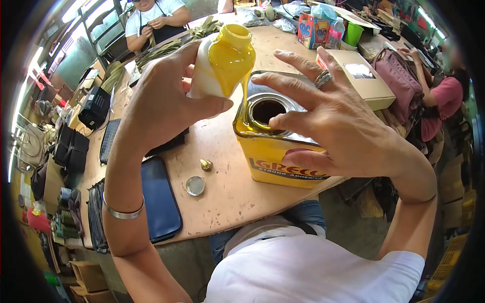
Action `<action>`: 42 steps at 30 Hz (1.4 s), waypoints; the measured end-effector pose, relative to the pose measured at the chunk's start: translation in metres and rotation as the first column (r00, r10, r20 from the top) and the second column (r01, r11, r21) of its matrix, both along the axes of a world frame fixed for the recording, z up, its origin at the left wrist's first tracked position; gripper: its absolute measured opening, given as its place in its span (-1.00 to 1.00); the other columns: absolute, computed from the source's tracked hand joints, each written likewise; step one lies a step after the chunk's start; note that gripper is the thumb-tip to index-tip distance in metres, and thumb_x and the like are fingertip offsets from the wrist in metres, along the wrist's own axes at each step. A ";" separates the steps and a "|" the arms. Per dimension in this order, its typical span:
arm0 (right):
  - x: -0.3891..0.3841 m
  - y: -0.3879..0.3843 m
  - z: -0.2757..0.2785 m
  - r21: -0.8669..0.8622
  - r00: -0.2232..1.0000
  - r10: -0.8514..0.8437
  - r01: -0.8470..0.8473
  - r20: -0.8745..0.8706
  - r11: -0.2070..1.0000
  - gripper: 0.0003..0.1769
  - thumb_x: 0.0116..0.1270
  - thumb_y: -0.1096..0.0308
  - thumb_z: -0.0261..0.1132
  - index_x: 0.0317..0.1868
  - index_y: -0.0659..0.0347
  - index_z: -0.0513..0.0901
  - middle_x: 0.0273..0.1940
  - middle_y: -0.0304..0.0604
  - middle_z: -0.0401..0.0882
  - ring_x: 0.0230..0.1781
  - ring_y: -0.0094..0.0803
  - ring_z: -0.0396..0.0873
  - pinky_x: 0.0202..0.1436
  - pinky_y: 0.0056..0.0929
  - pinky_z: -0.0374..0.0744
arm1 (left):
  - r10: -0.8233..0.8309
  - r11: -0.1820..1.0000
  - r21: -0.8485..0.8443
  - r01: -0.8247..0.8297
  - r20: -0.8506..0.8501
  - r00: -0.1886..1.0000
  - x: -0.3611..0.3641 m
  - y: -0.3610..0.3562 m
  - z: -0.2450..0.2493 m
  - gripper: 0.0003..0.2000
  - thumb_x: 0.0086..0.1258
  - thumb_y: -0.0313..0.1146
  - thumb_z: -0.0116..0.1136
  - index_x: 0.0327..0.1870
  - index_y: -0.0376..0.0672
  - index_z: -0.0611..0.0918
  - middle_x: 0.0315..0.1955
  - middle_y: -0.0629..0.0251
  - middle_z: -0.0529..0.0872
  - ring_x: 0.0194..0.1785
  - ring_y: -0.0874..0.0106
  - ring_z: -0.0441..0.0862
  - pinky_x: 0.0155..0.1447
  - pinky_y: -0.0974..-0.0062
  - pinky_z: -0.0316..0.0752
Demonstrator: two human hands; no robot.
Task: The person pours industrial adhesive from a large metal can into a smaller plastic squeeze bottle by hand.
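My left hand (166, 91) is wrapped round a small white plastic bottle (225, 60), its neck and side coated in yellow glue. The bottle is tilted above a yellow square adhesive can (283, 166), and a strand of glue (245, 93) hangs from it down to the can's wet top corner. The can's round mouth is uncovered, with dark liquid inside. My right hand (333, 116), a ring on one finger, hovers over the can with its fingers spread; a fingertip is near the mouth's rim. A round metal lid (195, 186) and a small glue-smeared cap (205, 164) lie on the table.
On the wooden table (227, 212), a dark blue flat panel (160, 199) lies left of the lid. A cardboard box (361, 76) stands behind the can at right, beside a mauve bag (396, 78). One person (154, 20) works across the table, another (444, 96) at right.
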State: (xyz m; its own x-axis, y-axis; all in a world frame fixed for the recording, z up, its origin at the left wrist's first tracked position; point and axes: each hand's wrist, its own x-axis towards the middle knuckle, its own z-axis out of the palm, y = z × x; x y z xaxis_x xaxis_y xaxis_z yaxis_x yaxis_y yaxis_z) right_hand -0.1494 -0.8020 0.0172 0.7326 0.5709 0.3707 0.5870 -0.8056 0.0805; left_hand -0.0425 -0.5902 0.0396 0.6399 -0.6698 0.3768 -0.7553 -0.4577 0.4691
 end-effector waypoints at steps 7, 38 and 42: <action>0.012 -0.005 0.008 0.384 1.000 -0.018 0.022 -0.012 0.923 -0.67 -0.11 0.53 0.17 -0.23 0.19 0.56 0.11 -0.09 0.39 0.15 -0.12 0.30 0.25 -0.25 0.22 | -0.005 1.000 0.001 0.005 0.021 1.000 -0.003 -0.004 0.006 -0.39 -0.11 -0.36 0.38 0.09 -0.17 0.48 -0.16 0.32 0.66 -0.10 0.48 0.59 0.01 0.41 0.45; 0.030 -0.001 0.013 0.220 0.776 -0.206 0.088 0.596 0.971 -0.65 0.07 0.46 0.16 -0.07 0.12 0.54 -0.21 -0.26 0.41 -0.24 -0.41 0.36 -0.04 -0.39 0.38 | 0.041 0.999 0.007 -0.047 0.345 0.938 -0.001 -0.018 -0.004 -0.41 -0.15 -0.34 0.41 0.02 -0.14 0.49 -0.30 0.32 0.66 -0.32 0.54 0.55 -0.22 0.54 0.43; 0.058 0.013 0.005 0.361 0.564 -0.278 -0.039 0.777 0.932 -0.68 0.08 0.43 0.23 -0.10 0.16 0.56 -0.39 -0.27 0.38 -0.44 -0.46 0.34 -0.24 -0.50 0.44 | 0.041 0.996 0.061 -0.062 0.301 0.953 0.000 -0.018 -0.001 -0.39 -0.17 -0.33 0.42 0.04 -0.10 0.50 -0.30 0.33 0.67 -0.31 0.55 0.56 -0.23 0.57 0.41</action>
State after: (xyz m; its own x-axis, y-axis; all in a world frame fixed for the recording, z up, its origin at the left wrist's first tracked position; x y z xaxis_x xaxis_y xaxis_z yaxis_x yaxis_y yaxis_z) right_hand -0.0912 -0.7892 0.0222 0.0855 0.2415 0.9666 0.2965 -0.9324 0.2067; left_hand -0.0425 -0.6087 0.0389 0.5391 -0.6699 0.5105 -0.8307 -0.5229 0.1911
